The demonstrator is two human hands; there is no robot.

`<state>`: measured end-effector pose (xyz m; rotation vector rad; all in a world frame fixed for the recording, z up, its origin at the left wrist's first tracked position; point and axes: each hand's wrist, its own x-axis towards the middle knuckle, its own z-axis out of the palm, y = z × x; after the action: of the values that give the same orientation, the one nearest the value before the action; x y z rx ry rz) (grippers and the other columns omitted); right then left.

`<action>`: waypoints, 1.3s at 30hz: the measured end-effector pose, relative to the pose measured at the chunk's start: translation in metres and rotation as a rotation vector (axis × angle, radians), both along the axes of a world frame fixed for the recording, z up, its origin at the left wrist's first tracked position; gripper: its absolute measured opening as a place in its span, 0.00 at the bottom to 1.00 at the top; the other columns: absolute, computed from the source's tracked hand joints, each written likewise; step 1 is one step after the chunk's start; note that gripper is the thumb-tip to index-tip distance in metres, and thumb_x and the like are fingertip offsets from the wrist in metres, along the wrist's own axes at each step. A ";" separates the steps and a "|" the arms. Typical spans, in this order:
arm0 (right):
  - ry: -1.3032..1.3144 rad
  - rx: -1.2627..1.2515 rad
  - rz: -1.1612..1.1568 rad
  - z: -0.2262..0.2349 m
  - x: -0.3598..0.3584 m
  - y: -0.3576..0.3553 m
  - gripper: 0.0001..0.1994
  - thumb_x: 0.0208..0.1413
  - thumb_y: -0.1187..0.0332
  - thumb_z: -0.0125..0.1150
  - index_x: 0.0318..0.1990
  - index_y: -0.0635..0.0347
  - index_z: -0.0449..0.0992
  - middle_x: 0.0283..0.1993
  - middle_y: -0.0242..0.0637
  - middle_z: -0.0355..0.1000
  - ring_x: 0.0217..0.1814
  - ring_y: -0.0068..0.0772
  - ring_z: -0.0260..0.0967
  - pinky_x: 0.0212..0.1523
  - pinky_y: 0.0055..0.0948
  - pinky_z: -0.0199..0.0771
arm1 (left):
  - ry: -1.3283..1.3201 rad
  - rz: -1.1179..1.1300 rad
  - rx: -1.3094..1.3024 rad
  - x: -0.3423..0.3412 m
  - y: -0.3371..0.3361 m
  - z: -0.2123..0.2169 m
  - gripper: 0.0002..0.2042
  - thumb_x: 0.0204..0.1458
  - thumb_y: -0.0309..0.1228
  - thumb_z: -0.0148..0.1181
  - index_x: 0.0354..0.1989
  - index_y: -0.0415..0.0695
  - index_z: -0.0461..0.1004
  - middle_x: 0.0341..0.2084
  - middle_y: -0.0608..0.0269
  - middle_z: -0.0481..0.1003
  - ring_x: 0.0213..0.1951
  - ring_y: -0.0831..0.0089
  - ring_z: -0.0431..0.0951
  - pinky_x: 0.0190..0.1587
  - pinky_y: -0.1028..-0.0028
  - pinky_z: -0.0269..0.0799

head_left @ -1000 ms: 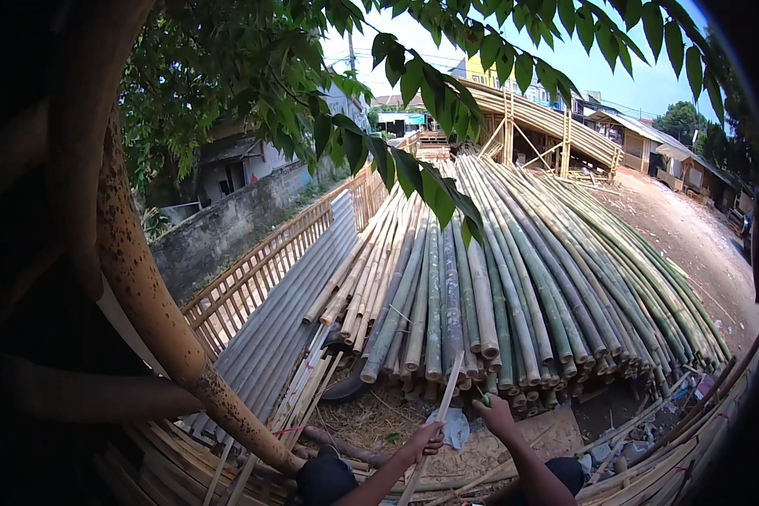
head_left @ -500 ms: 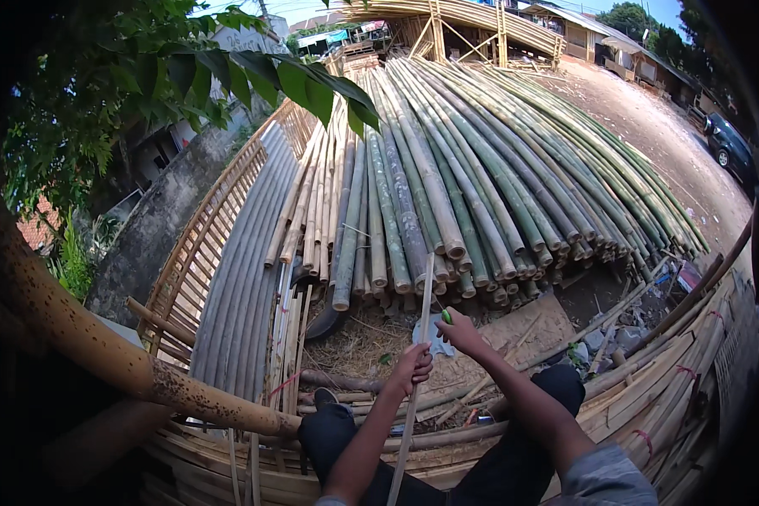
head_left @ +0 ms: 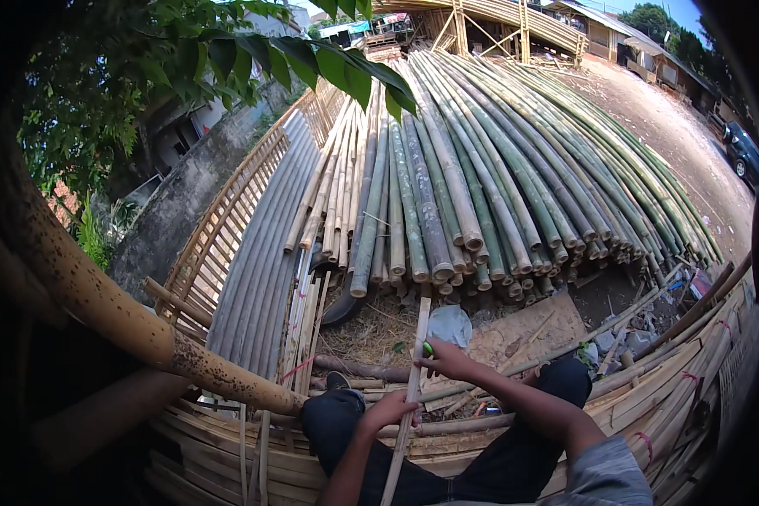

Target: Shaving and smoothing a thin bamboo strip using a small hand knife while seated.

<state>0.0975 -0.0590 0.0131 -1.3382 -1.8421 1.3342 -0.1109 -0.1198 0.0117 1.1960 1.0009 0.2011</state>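
A long, pale split-bamboo strip (head_left: pixel 421 325) slants up from my lap between my knees, its far tip near the ends of the bamboo poles. My left hand (head_left: pixel 388 411) is closed round the strip in front of my left knee. Farther up the strip, my right hand (head_left: pixel 449 361) grips a small green-handled tool (head_left: pixel 428 347), held against the strip's right side. No blade can be made out. Both my legs, in dark trousers, are bent on either side of the strip.
Green bamboo poles (head_left: pixel 481 194) fill the ground ahead. A thick spotted pole (head_left: pixel 110 316) crosses at my left, near corrugated sheeting (head_left: pixel 257 278). Split strips (head_left: pixel 658 384) lie bundled at right. A whitish plastic bag (head_left: pixel 450 325) and flat brown board (head_left: pixel 535 331) lie beyond my hands.
The strip's far tip has dropped lower. My right hand has moved down and left, bringing the green-handled tool to the strip; my left hand is lower too. The whole view has shifted slightly.
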 end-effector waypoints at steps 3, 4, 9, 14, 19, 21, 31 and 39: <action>-0.162 0.122 0.070 0.011 -0.009 -0.010 0.13 0.55 0.66 0.60 0.40 0.64 0.65 0.29 0.39 0.73 0.27 0.29 0.75 0.24 0.26 0.75 | 0.262 -0.186 0.011 -0.021 -0.012 0.004 0.13 0.53 0.31 0.56 0.42 0.34 0.70 0.25 0.60 0.75 0.28 0.71 0.79 0.22 0.70 0.75; -0.003 0.028 0.023 0.003 -0.008 -0.010 0.13 0.55 0.66 0.60 0.40 0.64 0.65 0.30 0.38 0.73 0.27 0.29 0.76 0.24 0.26 0.75 | 0.227 -0.173 -0.067 -0.027 -0.018 0.000 0.16 0.51 0.31 0.58 0.46 0.35 0.69 0.31 0.57 0.76 0.32 0.71 0.80 0.24 0.71 0.77; 0.211 -0.140 0.000 0.006 -0.012 -0.013 0.15 0.56 0.63 0.60 0.39 0.64 0.63 0.31 0.38 0.73 0.29 0.29 0.76 0.24 0.26 0.75 | 0.179 -0.231 -0.171 -0.035 -0.046 0.000 0.22 0.49 0.32 0.61 0.50 0.35 0.65 0.37 0.53 0.75 0.37 0.70 0.78 0.27 0.72 0.77; -0.001 0.102 -0.124 0.015 0.000 -0.005 0.16 0.54 0.61 0.61 0.37 0.64 0.63 0.28 0.43 0.71 0.27 0.38 0.72 0.26 0.33 0.69 | 0.221 0.010 0.091 -0.025 -0.045 0.027 0.30 0.45 0.34 0.68 0.53 0.36 0.59 0.39 0.51 0.75 0.43 0.66 0.76 0.39 0.70 0.74; -0.077 0.458 -0.276 0.039 0.007 -0.010 0.19 0.52 0.60 0.61 0.33 0.66 0.61 0.25 0.54 0.65 0.29 0.59 0.62 0.29 0.44 0.61 | 0.199 0.010 0.293 -0.020 -0.037 0.038 0.30 0.45 0.37 0.68 0.51 0.34 0.59 0.40 0.47 0.75 0.43 0.65 0.76 0.45 0.69 0.71; -0.041 0.507 -0.298 0.045 0.008 -0.012 0.18 0.52 0.61 0.61 0.33 0.66 0.60 0.24 0.54 0.64 0.27 0.59 0.61 0.28 0.43 0.60 | 0.208 -0.022 0.351 -0.019 -0.033 0.039 0.30 0.45 0.38 0.68 0.51 0.34 0.60 0.40 0.47 0.75 0.43 0.65 0.76 0.46 0.69 0.70; -0.091 0.368 -0.206 0.041 0.006 -0.016 0.17 0.53 0.61 0.59 0.34 0.66 0.62 0.23 0.54 0.66 0.28 0.58 0.66 0.30 0.46 0.62 | -0.129 0.148 0.039 -0.007 -0.037 -0.004 0.19 0.56 0.33 0.57 0.49 0.35 0.61 0.32 0.56 0.74 0.33 0.71 0.76 0.35 0.72 0.74; 0.035 0.114 0.069 0.051 0.011 0.021 0.14 0.52 0.65 0.63 0.35 0.64 0.64 0.24 0.40 0.72 0.24 0.29 0.73 0.22 0.27 0.73 | -0.564 0.324 -0.201 0.025 0.014 -0.013 0.12 0.60 0.32 0.50 0.47 0.40 0.61 0.29 0.60 0.73 0.22 0.77 0.74 0.25 0.78 0.75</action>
<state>0.1082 -0.0382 0.0644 -1.1954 -1.9256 1.2582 -0.0857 -0.1058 -0.0015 0.7243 0.6868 0.6408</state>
